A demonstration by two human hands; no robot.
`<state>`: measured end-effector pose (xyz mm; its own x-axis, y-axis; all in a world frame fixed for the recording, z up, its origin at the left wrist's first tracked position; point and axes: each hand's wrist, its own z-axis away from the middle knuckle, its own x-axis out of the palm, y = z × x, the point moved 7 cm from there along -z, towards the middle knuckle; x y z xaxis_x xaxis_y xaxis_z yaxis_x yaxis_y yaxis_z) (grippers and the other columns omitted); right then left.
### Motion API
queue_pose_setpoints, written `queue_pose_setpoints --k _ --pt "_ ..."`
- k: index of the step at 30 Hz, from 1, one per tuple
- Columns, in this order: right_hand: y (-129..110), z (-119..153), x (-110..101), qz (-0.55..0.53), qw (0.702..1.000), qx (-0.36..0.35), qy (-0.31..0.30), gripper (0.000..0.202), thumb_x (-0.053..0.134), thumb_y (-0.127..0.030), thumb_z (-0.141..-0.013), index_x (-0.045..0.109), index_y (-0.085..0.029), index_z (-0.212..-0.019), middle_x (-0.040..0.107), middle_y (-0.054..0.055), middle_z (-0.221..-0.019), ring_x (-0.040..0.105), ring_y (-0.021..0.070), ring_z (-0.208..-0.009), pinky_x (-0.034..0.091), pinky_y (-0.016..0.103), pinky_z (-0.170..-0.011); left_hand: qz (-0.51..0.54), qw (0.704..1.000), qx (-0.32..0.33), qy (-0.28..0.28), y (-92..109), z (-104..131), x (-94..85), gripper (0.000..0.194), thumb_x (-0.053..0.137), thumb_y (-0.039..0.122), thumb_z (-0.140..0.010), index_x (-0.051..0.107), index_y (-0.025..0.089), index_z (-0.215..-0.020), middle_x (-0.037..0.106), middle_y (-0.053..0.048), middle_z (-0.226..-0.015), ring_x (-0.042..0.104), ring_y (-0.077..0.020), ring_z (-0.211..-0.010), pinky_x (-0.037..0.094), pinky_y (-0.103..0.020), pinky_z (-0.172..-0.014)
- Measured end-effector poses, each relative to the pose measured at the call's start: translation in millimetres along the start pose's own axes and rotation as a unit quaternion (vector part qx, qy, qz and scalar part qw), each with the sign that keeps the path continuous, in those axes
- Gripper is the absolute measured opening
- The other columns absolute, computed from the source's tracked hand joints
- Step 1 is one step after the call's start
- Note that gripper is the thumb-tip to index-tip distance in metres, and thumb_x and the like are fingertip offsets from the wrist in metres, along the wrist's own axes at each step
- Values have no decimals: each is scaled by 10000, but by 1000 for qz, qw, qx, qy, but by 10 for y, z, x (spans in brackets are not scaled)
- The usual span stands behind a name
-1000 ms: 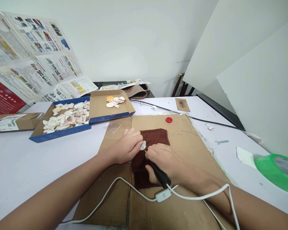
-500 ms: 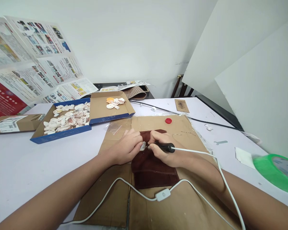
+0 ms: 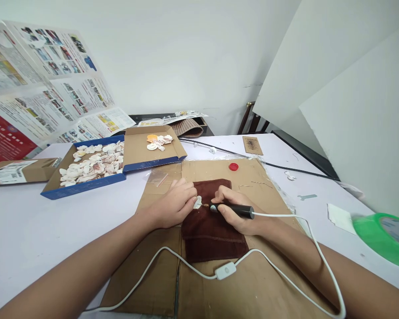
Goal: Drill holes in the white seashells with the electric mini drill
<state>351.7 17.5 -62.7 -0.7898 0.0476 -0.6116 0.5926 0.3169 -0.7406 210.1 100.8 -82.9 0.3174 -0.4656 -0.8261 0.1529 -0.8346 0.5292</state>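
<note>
My left hand (image 3: pixel 179 202) is closed on a small white seashell (image 3: pixel 197 203), pinning it against a folded dark brown cloth (image 3: pixel 216 248). Part of the shell is hidden under the fingers. In my right hand (image 3: pixel 234 210) is a slim black electric hand drill (image 3: pixel 241 210), held almost level with its brass-coloured chuck and thin bit pointing left. The bit's tip is at the shell; I cannot tell whether it has gone in. A white cable (image 3: pixel 282 215) leaves the drill's back end, and an inline switch (image 3: pixel 225 270) lies below the cloth.
Cardboard (image 3: pixel 153 274) lies beneath the cloth, with a red cap (image 3: pixel 233 167) on it. A blue-edged box (image 3: pixel 86 186) of seashells stands at left, several more on its lid. Green tape (image 3: pixel 369 235) and a small wrench (image 3: pixel 307 196) are at right.
My right hand and the drill have shifted slightly right, and the drill's body shows more fully, lying more level. The left hand stays on the shell.
</note>
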Motion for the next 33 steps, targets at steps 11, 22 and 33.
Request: queue_pose_setpoints --k 11,22,33 --pt "-193 79 206 187 975 -112 -40 187 541 -205 -803 381 -273 -734 489 -30 -637 427 160 -581 419 309 -599 -14 1000 -6 -1 -35 11 14 363 303 345 -1136 496 224 -854 599 -73 -936 495 -265 -896 412 -495 -890" --pt "-286 38 281 185 980 -69 -10 287 534 -203 -774 256 -268 -743 391 -52 -642 311 136 -580 291 292 -575 -29 1000 -7 -5 -27 7 39 364 281 344 -1140 425 225 -827 588 -65 -926 489 -264 -902 401 -497 -893" --pt "-144 -196 85 46 998 45 1 142 554 -238 -824 432 -254 -754 587 -28 -653 487 149 -579 351 285 -571 -39 999 8 6 -18 18 25 362 281 341 -1137 482 220 -861 597 -75 -960 497 -263 -903 417 -490 -891"
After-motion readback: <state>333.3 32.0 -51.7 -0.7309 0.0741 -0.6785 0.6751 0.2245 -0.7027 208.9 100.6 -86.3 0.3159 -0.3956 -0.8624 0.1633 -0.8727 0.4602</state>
